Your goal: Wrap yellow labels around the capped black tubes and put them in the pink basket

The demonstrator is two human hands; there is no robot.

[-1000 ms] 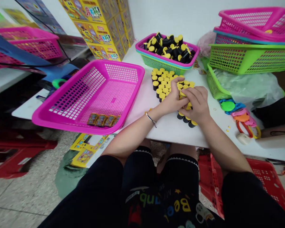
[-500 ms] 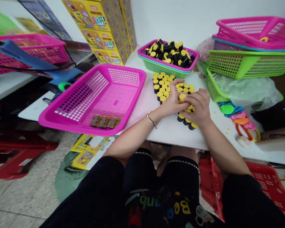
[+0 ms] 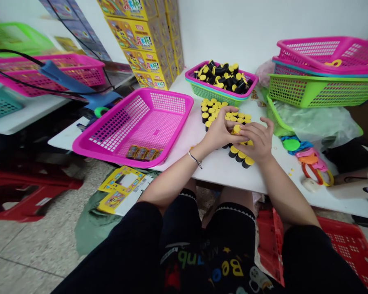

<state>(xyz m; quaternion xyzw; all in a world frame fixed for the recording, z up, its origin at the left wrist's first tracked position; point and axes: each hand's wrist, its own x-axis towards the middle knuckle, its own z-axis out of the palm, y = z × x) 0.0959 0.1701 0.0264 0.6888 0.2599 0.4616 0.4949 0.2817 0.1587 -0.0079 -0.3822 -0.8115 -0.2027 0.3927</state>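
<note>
A: Hand status?
B: Left hand [image 3: 219, 131] and right hand [image 3: 256, 142] meet, fingers clamped on one yellow-capped cylinder [image 3: 236, 129].
A: Location?
B: Over the white table [image 3: 221, 171]. Upright cylinder cluster [image 3: 211, 109] at 12 o'clock; pink basket [image 3: 116, 157] at 9 o'clock.

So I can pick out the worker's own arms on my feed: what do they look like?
The left hand and right hand are ungloved, forearms uncovered, no sleeves in view. A thin bracelet circles the left wrist; the right wrist has nothing on it.
</note>
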